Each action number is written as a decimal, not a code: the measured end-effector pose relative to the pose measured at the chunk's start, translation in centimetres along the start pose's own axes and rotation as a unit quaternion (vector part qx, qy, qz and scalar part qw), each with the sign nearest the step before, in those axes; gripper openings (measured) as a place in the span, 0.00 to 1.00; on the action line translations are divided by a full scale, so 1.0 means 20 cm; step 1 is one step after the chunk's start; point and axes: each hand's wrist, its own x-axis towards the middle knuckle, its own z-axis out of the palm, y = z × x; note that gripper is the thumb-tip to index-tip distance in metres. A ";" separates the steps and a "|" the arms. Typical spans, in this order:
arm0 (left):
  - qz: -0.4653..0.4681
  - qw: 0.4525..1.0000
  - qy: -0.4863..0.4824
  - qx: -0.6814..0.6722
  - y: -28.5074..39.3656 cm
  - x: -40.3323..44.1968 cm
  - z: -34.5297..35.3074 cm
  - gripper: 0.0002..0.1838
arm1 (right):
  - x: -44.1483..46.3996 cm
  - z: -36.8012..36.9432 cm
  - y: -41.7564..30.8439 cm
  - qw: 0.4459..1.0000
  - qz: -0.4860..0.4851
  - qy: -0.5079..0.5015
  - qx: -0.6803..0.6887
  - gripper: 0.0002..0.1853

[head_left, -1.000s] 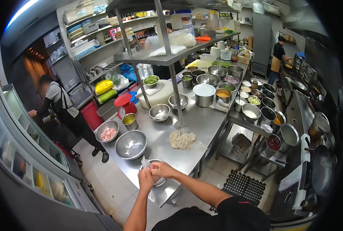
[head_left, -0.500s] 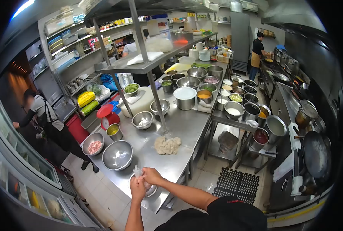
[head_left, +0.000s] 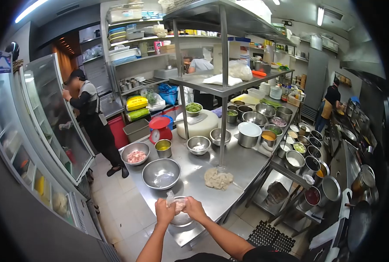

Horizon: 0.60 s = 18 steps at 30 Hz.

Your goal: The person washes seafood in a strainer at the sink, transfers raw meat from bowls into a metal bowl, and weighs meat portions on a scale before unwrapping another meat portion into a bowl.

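A clear plastic bag with pale pinkish contents (head_left: pixel 179 203) is stretched between my two hands, above a metal bowl (head_left: pixel 181 221) at the table's near end. My left hand (head_left: pixel 165 211) has its fingers closed on the bag's left side. On the other side, my right hand (head_left: pixel 195 209) grips it too. The bag's loose end sticks up between them. Just beyond stands a large metal bowl (head_left: pixel 161 174) with nothing visible in it. A lump of pale, dough-like stuff (head_left: pixel 218 179) lies on the steel table to the right. A bowl of pink raw meat pieces (head_left: pixel 136 154) stands farther left.
A pot of yellow liquid (head_left: pixel 163 148), a red scale (head_left: pixel 160 129) and small metal bowls (head_left: pixel 198 145) stand farther back. A shelf post (head_left: pixel 223 131) rises from the table (head_left: pixel 247 168). At left, a person (head_left: pixel 89 109) stands by a glass fridge door (head_left: pixel 61 118); another (head_left: pixel 331 102) works far right.
The view has swung left, so everything sits farther right. My hands have moved apart, showing more of the bag between them. The person at the fridge has pulled its door open.
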 end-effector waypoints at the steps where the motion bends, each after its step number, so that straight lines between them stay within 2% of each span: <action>1: 0.002 1.000 0.001 -0.002 0.00 0.01 0.00 0.08 | 0.01 -0.01 0.00 1.000 -0.003 -0.022 0.022 0.13; 4: 0.027 0.999 -0.023 -0.041 -0.01 -0.01 0.00 0.06 | 0.04 -0.02 0.01 0.994 0.026 -0.041 0.100 0.12; 5: 0.083 0.996 -0.022 -0.020 -0.01 -0.01 -0.01 0.07 | 0.03 -0.03 0.01 0.994 0.029 -0.035 0.101 0.12; 6: 0.085 0.996 -0.025 -0.022 0.03 -0.01 -0.03 0.07 | 0.01 -0.05 -0.03 0.995 0.027 -0.012 0.096 0.12; 8: 0.091 0.995 0.010 0.045 0.12 0.00 -0.06 0.09 | 0.02 -0.05 -0.02 0.996 0.024 0.009 0.090 0.12; 9: 0.080 0.991 0.023 0.108 0.11 0.00 -0.06 0.09 | 0.03 -0.02 0.04 0.988 0.005 0.023 0.152 0.12; 10: 0.075 0.991 0.024 0.108 0.07 0.02 -0.04 0.09 | 0.03 -0.01 0.05 0.977 -0.013 0.035 0.212 0.12; 11: 0.002 0.998 -0.070 -0.003 -0.02 0.05 -0.02 0.10 | 0.03 -0.02 0.08 0.977 -0.007 0.025 0.209 0.12; 12: -0.078 0.978 -0.157 -0.114 -0.11 0.04 0.00 0.10 | 0.02 -0.04 0.06 0.983 -0.010 0.004 0.182 0.11; 13: -0.064 0.976 -0.136 -0.160 -0.14 0.04 0.03 0.11 | 0.02 -0.07 0.04 0.988 -0.011 -0.025 0.154 0.11; 14: -0.056 0.972 -0.109 -0.203 -0.15 0.02 0.04 0.11 | 0.02 -0.09 0.02 0.973 0.040 -0.072 0.215 0.09; 15: -0.106 0.957 -0.096 -0.253 -0.12 0.00 0.03 0.12 | 0.04 -0.09 0.07 0.936 0.054 -0.118 0.326 0.11; 16: -0.155 0.937 -0.079 -0.302 -0.10 -0.02 0.02 0.13 | 0.08 -0.10 0.14 0.919 0.099 -0.153 0.350 0.15; 18: -0.147 0.942 -0.035 -0.300 -0.17 -0.04 0.09 0.16 | 0.10 -0.12 0.07 0.851 0.208 -0.204 0.438 0.24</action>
